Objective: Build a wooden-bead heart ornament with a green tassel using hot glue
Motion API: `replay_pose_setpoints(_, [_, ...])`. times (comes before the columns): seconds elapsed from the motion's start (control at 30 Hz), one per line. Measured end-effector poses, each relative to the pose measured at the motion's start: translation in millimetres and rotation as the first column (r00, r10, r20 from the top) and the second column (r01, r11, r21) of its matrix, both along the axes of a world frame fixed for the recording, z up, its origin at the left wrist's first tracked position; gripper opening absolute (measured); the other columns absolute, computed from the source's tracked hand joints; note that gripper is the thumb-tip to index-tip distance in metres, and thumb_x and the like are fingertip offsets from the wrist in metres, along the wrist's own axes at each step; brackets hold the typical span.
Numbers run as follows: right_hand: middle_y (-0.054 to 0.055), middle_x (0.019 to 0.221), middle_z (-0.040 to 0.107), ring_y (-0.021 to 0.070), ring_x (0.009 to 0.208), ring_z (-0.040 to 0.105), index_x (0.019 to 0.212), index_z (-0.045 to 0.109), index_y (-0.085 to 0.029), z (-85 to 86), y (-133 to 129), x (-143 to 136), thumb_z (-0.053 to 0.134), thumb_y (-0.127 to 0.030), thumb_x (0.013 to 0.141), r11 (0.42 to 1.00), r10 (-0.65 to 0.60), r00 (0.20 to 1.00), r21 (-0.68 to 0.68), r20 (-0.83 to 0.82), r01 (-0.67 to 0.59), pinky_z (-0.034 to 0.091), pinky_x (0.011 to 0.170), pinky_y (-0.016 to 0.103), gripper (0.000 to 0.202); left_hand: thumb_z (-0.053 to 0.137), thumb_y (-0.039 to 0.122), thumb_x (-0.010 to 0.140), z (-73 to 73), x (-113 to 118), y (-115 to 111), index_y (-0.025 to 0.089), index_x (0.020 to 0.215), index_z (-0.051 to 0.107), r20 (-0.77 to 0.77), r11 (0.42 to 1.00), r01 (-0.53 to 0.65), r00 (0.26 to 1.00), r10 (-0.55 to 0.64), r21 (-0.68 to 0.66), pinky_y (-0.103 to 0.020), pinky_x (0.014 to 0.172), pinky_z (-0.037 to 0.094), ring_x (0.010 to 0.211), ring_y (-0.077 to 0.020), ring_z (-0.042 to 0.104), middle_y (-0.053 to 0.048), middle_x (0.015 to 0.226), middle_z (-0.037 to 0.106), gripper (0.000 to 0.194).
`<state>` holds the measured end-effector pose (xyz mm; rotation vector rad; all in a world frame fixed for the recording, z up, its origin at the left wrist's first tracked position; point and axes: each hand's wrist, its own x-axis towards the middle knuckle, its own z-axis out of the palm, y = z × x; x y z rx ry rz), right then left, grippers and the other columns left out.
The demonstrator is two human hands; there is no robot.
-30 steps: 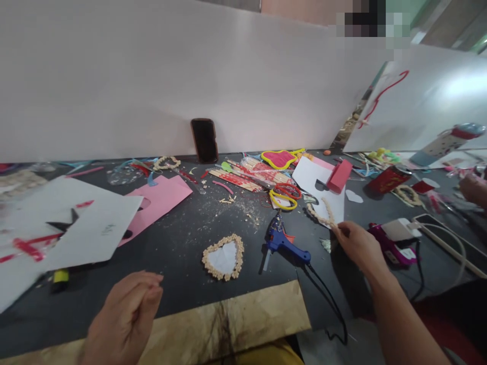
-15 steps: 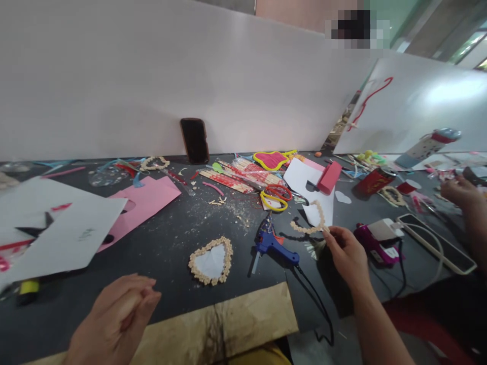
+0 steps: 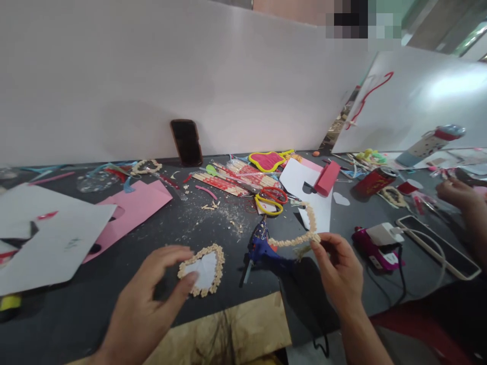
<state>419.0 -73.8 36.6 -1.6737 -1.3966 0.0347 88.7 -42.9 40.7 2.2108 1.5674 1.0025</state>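
- We work at a black table (image 3: 148, 230) whose middle is scattered with small pale bits; a brown strip (image 3: 243, 324) runs along its near edge.
- Our right hand (image 3: 316, 241) grips one part of the curved bead strip (image 3: 312, 218) between thumb and fingers, raised above the table right of centre.
- Our left hand (image 3: 193, 264) is open, thumb and fingers parted, at the left side of the heart-shaped bead frame (image 3: 217, 274). We cannot tell whether it touches the frame, which lies on the table around white paper.
- Between the frame and our right hand we have the blue glue gun (image 3: 264, 251), partly behind the strip.
- Beyond it we find scissors (image 3: 271, 202) with red and yellow handles.
- At left we see white sheets (image 3: 64, 243) overlapping pink paper (image 3: 133, 208).
- At right we note a red can (image 3: 375, 181), a purple device (image 3: 378, 251) and a pale-cased phone (image 3: 437, 248).
- At the rear, a dark phone (image 3: 186, 142) leans against the white panel (image 3: 152, 76).
- At far right, we see another person's hand (image 3: 458, 195).
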Motion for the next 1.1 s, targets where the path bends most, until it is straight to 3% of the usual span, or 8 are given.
replay_pose_setpoints(0.07, [0.0,0.078,0.06,0.0121,0.067,0.057,0.093,0.058,-0.022,3.1,0.5,-5.8,0.06,-0.022,0.084,0.997,0.05,0.996,0.062,0.072,-0.054,0.047,0.062,0.025,0.009,0.055,0.038,0.086,16.1,27.9,14.1,0.024,0.109,0.057,0.003,0.984,0.163,0.987,-0.163,0.07,-0.036,0.093,0.046,0.109,-0.0215,0.057,-0.005,0.115,0.063,0.026])
replay_pose_setpoints(0.17, [0.001,0.082,0.06,0.0133,0.074,0.058,0.096,0.056,-0.023,7.9,3.8,-13.7,0.062,-0.013,0.081,0.972,0.121,0.975,0.177,0.184,-0.154,0.049,0.068,0.027,0.019,0.061,0.04,0.083,32.7,67.7,33.4,0.025,0.119,0.055,-0.059,0.926,0.378,0.925,-0.376,0.026,-0.045,0.101,0.037,0.124,-0.0274,0.045,-0.006,0.121,0.062,0.039])
replay_pose_setpoints(0.27, [0.0,0.082,0.061,0.0136,0.075,0.059,0.097,0.056,-0.024,12.3,7.8,-20.5,0.064,-0.005,0.076,0.923,0.209,0.934,0.257,0.29,-0.286,0.05,0.067,0.029,0.029,0.065,0.038,0.081,38.7,95.3,45.7,0.026,0.119,0.057,-0.081,0.886,0.464,0.882,-0.463,-0.012,-0.053,0.104,0.028,0.129,-0.0304,0.04,-0.005,0.125,0.061,0.04])
replay_pose_setpoints(0.33, [0.0,0.081,0.062,0.0136,0.073,0.059,0.097,0.056,-0.024,13.7,9.4,-24.4,0.063,-0.001,0.073,0.886,0.259,0.903,0.289,0.341,-0.363,0.051,0.066,0.03,0.034,0.065,0.035,0.082,38.3,104.8,49.4,0.029,0.116,0.059,-0.053,0.87,0.493,0.869,-0.493,0.002,-0.052,0.105,0.025,0.131,-0.029,0.037,-0.003,0.125,0.061,0.035])
replay_pose_setpoints(0.47, [0.003,0.086,0.064,0.016,0.08,0.059,0.096,0.058,-0.02,11.3,9.7,-30.0,0.064,0.003,0.071,0.833,0.288,0.871,0.345,0.399,-0.433,0.052,0.069,0.035,0.035,0.062,0.033,0.084,34.9,108.9,51.0,0.032,0.093,0.068,0.02,0.851,0.506,0.858,-0.514,0.139,-0.049,0.107,0.022,0.129,-0.0263,0.038,0.001,0.112,0.068,0.011])
replay_pose_setpoints(0.67, [0.006,0.088,0.065,0.0175,0.085,0.058,0.093,0.06,-0.017,8.9,12.3,-34.8,0.063,0.002,0.072,0.827,0.291,0.845,0.327,0.449,-0.458,0.052,0.069,0.036,0.028,0.062,0.028,0.085,34.4,107.6,52.5,0.03,0.075,0.069,0.011,0.8,0.487,0.852,-0.524,0.351,-0.047,0.106,0.022,0.117,-0.0227,0.047,0.005,0.095,0.072,0.013])
replay_pose_setpoints(0.87, [0.005,0.085,0.065,0.0166,0.082,0.059,0.09,0.058,-0.019,10.5,19.1,-36.1,0.061,0.0,0.074,0.842,0.318,0.846,0.282,0.427,-0.459,0.052,0.069,0.035,0.026,0.06,0.017,0.085,31.3,106.8,52.6,0.027,0.08,0.067,-0.021,0.75,0.48,0.848,-0.53,0.454,-0.048,0.112,0.012,0.117,-0.0202,0.047,0.009,0.095,0.073,0.013])
replay_pose_setpoints(1.1, [0.004,0.079,0.065,0.0153,0.077,0.058,0.088,0.055,-0.02,13.2,26.5,-39.3,0.056,-0.001,0.076,0.864,0.327,0.859,0.244,0.394,-0.44,0.052,0.066,0.032,0.023,0.063,0.018,0.084,28.4,107.3,52.1,0.026,0.08,0.065,-0.018,0.775,0.473,0.858,-0.514,0.418,-0.046,0.115,0.005,0.119,-0.0178,0.046,0.011,0.092,0.072,0.009])
